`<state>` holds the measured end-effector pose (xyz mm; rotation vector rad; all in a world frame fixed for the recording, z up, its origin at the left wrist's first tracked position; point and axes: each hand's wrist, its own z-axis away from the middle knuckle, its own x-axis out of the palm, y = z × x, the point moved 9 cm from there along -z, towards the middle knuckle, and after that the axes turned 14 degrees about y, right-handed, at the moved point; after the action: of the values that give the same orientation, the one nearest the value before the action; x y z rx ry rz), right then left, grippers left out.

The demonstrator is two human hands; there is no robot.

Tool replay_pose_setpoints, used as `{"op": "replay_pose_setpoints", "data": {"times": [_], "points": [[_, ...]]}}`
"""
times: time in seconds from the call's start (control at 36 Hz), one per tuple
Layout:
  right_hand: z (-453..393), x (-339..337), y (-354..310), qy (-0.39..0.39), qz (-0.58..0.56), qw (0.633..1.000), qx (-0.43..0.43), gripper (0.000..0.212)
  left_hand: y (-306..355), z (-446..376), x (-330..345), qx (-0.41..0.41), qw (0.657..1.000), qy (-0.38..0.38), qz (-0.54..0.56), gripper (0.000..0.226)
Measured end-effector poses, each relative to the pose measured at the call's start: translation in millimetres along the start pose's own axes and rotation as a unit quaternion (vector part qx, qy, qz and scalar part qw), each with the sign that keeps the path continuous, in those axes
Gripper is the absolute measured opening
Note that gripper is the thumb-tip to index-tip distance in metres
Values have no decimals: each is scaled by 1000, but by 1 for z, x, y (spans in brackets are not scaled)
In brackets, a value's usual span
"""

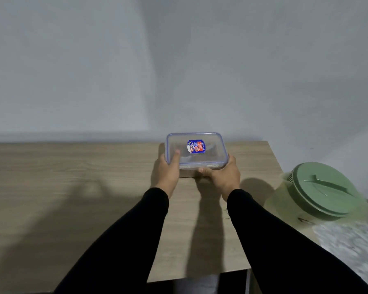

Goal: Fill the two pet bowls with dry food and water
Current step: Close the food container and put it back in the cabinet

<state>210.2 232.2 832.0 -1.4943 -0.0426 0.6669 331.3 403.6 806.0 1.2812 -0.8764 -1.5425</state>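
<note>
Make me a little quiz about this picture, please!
1. True or false: the lid is on the clear box.
2. Which hands hold the box? A) only the left hand B) only the right hand C) both
3. What colour is the lid of the jug at the right of the table?

Key: 1. True. 2. C, each hand grips one near corner. 3. Green.
</note>
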Motion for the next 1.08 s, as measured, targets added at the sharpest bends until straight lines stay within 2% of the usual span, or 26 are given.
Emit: {"op": "replay_pose_setpoints", "data": {"times": [0.19,0.31,0.39,0.58,0.81,1.08], "points": [[34,-8,-8,15,-19,1000,-17,75,0,14,-22,-15,998,-40,54,63],[53,-13,-16,25,-25,999,-30,74,9,27,-39,-12,996,-44,80,44],[70,-22,-21,42,-37,998,-39,71,15,37,-51,-8,996,-40,83,42],[114,-51,-32,53,-48,995,-67,71,23,75,-81,1,995,-35,94,51],[163,-84,-35,29,-48,994,-89,71,22,134,-129,22,998,23,61,56],[225,-151,-2,-3,-40,994,-98,75,-13,234,-154,-11,996,47,71,65]]}}
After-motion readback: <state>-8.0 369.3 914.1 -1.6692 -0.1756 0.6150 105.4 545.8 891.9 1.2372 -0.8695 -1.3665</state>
